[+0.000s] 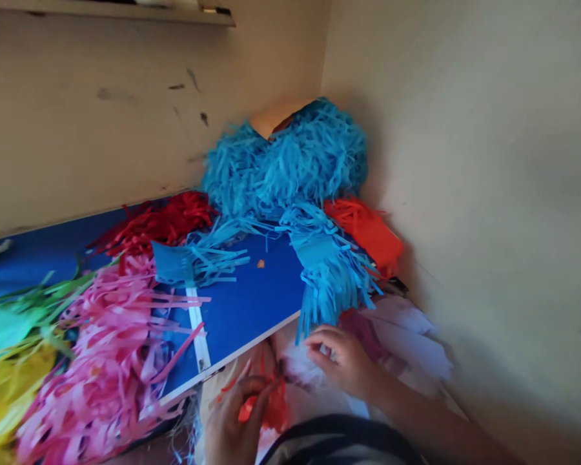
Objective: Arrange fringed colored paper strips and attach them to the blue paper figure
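Observation:
My left hand (242, 413) is low in the view, its thumb and fingers closed on a piece of orange-red fringed paper (275, 403). Loose strips of the paper hang beside the fingers, above my lap. My right hand (341, 361) is raised to the right of it, fingers loosely curled with a gap to the thumb and nothing visible between them. Just beyond that hand, a light blue paper fringe (326, 265) droops over the table's front edge. Pale sheets lie under my right forearm.
A blue table (252, 316) fills the corner between two walls. On it are a large blue fringe heap (295, 155) with orange-brown paper on top, red fringe (169, 223), pink fringe (106, 355), yellow fringe (14, 387), green fringe (14, 323) and orange-red fringe (368, 232). A shelf (101, 9) hangs upper left.

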Demonstrator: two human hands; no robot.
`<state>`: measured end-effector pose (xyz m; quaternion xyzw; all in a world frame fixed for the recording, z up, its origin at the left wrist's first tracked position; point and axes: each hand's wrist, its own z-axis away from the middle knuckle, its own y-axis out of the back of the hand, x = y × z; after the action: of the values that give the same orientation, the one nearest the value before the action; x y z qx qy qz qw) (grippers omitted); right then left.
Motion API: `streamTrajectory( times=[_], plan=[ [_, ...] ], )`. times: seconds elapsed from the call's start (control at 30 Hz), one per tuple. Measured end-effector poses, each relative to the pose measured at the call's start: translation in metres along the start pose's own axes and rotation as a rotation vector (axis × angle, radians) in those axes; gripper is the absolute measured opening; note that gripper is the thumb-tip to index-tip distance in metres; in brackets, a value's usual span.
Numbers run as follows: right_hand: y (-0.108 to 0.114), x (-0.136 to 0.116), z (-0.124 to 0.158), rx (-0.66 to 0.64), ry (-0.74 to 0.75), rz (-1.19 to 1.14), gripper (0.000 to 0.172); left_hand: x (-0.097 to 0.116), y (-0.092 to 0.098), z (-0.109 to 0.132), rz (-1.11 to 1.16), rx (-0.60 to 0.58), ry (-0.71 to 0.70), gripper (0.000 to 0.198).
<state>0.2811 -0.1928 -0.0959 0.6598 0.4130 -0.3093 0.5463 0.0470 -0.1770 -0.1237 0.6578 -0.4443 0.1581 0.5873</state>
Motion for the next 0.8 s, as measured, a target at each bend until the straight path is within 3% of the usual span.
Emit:
streamTrajectory(
  times=[0.1,0.2,0.37,0.47,0.67,0.8],
  plan=[
    [0.006,0.0,0.01,-0.035,-0.023,-0.053,0.021,0.008,-0.002,0.0,0.359,-0.112,0.217,0.027],
    [-0.003,-0.011,0.013,-0.087,0.13,-0.075,0.021,0.026,-0.006,-0.007,0.48,-0.146,0.211,0.027],
    [-0.013,-0.019,0.007,-0.061,0.32,-0.054,0.019,0.039,-0.003,-0.014,0.374,-0.164,0.117,0.023],
    [-0.014,-0.018,0.005,-0.035,0.29,-0.069,0.016,0.041,-0.002,-0.013,0.348,-0.13,0.067,0.024],
    [-0.022,-0.017,0.007,0.038,0.157,-0.102,0.017,0.04,-0.017,-0.011,0.157,0.055,-0.256,0.011],
    [-0.013,0.006,0.018,-0.041,0.179,-0.002,0.015,0.022,-0.009,-0.004,0.066,-0.013,-0.165,0.009]
  ],
)
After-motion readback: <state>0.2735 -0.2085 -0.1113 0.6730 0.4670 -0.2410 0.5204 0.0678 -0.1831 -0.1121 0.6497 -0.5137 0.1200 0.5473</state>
